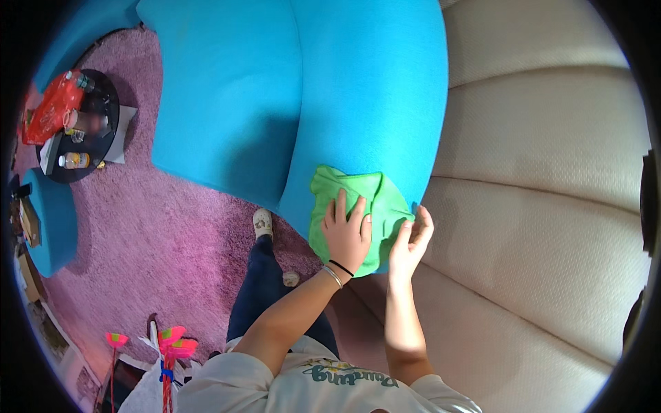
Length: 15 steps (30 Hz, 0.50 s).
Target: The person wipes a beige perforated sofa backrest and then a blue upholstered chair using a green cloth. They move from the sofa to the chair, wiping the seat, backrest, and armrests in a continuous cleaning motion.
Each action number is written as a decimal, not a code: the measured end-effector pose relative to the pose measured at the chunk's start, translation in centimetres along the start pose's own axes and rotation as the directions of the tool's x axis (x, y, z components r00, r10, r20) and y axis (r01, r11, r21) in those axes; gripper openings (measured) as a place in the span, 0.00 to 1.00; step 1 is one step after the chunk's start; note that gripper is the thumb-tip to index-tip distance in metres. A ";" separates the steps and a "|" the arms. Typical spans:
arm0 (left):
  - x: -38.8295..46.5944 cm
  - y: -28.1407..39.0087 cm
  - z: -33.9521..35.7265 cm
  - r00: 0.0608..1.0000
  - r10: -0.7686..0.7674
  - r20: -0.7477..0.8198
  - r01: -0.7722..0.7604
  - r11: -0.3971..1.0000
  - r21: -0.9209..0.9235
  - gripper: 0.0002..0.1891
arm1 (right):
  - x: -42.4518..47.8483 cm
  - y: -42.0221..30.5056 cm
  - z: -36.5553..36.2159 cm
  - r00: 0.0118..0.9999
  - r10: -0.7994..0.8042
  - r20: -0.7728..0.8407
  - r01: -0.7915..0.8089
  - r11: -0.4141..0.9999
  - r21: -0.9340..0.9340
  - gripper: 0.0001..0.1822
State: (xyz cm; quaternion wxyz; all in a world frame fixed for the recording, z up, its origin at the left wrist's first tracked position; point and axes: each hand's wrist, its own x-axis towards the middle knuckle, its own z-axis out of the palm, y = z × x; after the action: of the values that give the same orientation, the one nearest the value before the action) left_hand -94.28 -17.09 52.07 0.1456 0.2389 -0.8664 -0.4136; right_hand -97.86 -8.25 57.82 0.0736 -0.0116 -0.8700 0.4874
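Note:
A green cloth (384,206) lies spread over the near end of a blue upholstered sofa's backrest (372,93). My left hand (348,229), with a black band and a silver bangle at the wrist, rests flat on the cloth with its fingers apart. At the cloth's right corner is my right hand (411,242), its thumb and fingers curved. Creases in the fabric run towards that hand; whether the fingers grip the corner is not clear. The sofa's blue seat (227,98) extends ahead on the left.
A padded beige wall (532,139) rises along the right. On the pink carpet (129,222) stand a black round table (106,139), holding a red plastic bag (57,111) and a drink bottle (75,160), and a blue stool (51,222). Pink-tipped sticks (168,356) stand at lower left.

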 end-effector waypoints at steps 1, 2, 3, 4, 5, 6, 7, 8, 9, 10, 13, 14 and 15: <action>0.0 -0.2 -0.1 1.000 -0.008 0.013 0.009 0.997 -0.077 0.21 | 0.4 -0.1 0.1 1.000 0.013 -0.013 -0.014 0.999 -0.049 0.24; -0.1 -0.3 -0.3 1.000 -0.015 0.024 0.018 0.988 -0.154 0.19 | 0.6 0.5 0.5 0.999 -0.017 -0.048 0.013 0.996 -0.083 0.22; 0.0 -0.4 -0.4 0.999 -0.019 0.030 0.025 0.973 -0.229 0.18 | 0.8 0.7 0.9 0.996 -0.085 -0.011 0.083 0.988 -0.130 0.22; 0.1 -1.0 0.0 0.998 0.035 -0.050 -0.047 0.960 -0.277 0.12 | 1.0 1.0 1.1 0.988 -0.151 0.029 0.154 0.973 -0.173 0.21; 0.1 -1.7 0.3 0.999 0.032 -0.026 -0.038 0.951 -0.307 0.11 | 0.9 1.1 1.3 0.974 -0.215 0.074 0.226 0.951 -0.213 0.20; 0.5 -2.3 0.3 1.000 0.029 -0.005 -0.029 0.942 -0.335 0.09 | 1.2 -0.4 1.5 0.935 -0.300 0.191 0.350 0.872 -0.341 0.19; 0.8 -2.8 0.3 1.000 0.027 0.015 -0.020 0.932 -0.362 0.07 | 1.0 -0.4 1.5 0.898 -0.335 0.286 0.430 0.811 -0.398 0.22; 1.3 -3.3 0.5 1.000 -0.008 -0.004 0.007 0.934 -0.358 0.05 | 1.0 -0.7 1.7 0.865 -0.360 0.350 0.475 0.813 -0.338 0.23; 2.4 -3.7 0.5 0.999 -0.047 0.007 0.047 0.939 -0.340 0.03 | 1.1 -1.0 1.6 0.830 -0.382 0.406 0.512 0.811 -0.284 0.25; 3.8 -4.8 1.0 0.992 -0.119 -0.042 0.093 0.912 -0.399 0.03 | 1.3 -0.9 1.7 0.799 -0.394 0.454 0.531 0.817 -0.225 0.28; 8.0 -8.3 2.1 0.910 -0.413 -0.032 0.344 0.797 -0.497 0.05 | 3.7 -1.7 2.4 0.676 -0.467 0.570 0.693 0.666 -0.276 0.28; 8.3 -9.3 3.0 0.912 -0.405 -0.064 0.353 0.856 -0.377 0.09 | 4.7 -1.3 2.9 0.675 -0.484 0.557 0.699 0.660 -0.274 0.31; 8.4 -8.5 2.2 0.934 -0.353 0.057 0.347 0.857 -0.382 0.14 | 5.9 -0.6 2.9 0.689 -0.512 0.513 0.701 0.649 -0.295 0.33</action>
State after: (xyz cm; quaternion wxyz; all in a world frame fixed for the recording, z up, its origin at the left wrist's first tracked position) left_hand -99.87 -24.83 44.50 0.1184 0.3620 -0.7088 -0.5937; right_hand -104.11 -10.45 57.58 0.0586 0.3651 -0.9076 0.1986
